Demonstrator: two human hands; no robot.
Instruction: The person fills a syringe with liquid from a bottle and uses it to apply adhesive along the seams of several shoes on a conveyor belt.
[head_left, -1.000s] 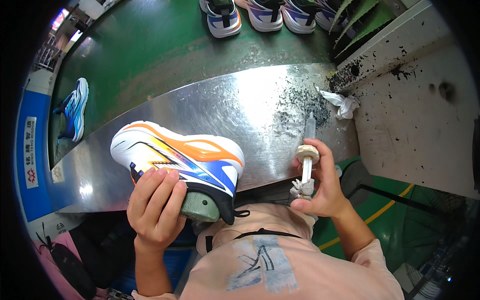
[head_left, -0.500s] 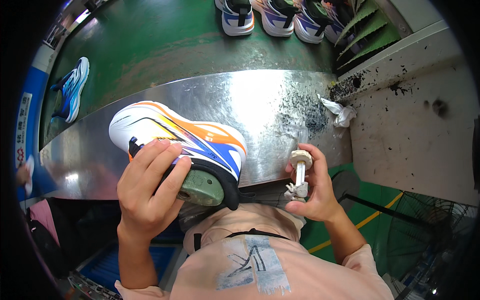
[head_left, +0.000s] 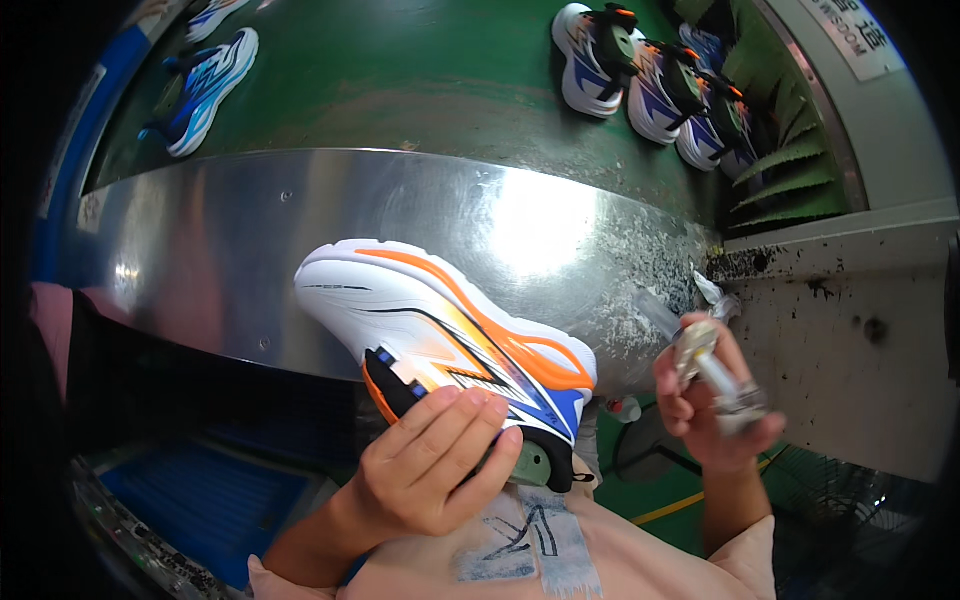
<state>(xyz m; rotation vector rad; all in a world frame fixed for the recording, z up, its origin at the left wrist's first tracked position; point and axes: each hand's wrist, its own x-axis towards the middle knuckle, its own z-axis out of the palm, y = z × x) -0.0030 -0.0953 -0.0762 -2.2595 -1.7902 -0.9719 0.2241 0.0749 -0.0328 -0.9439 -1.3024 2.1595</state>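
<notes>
My left hand (head_left: 430, 465) grips a white sneaker (head_left: 445, 310) with orange and blue trim, its fingers over the collar. The shoe lies on its side in the air, toe to the left and sole edge facing away from me. A green shoe last (head_left: 533, 465) shows in its opening. To the right, my right hand (head_left: 712, 425) is closed round a plastic syringe (head_left: 655, 312), blurred by motion. The clear barrel slants up and left, away from the palm, and the dirty white plunger end lies near my thumb. The syringe is apart from the shoe.
A steel ledge (head_left: 330, 200) runs before me, with a green conveyor belt (head_left: 400, 90) beyond it. Several similar sneakers (head_left: 590, 70) stand at the far right beside green flaps (head_left: 795, 170). A blue sneaker (head_left: 205, 95) lies far left. Crumpled white tissue (head_left: 718, 297) sits near the right wall.
Shoe and left hand have shifted right and lower in view. My right hand has moved right with the syringe, now tilted. The belt's shoes appear further right, and the view has turned.
</notes>
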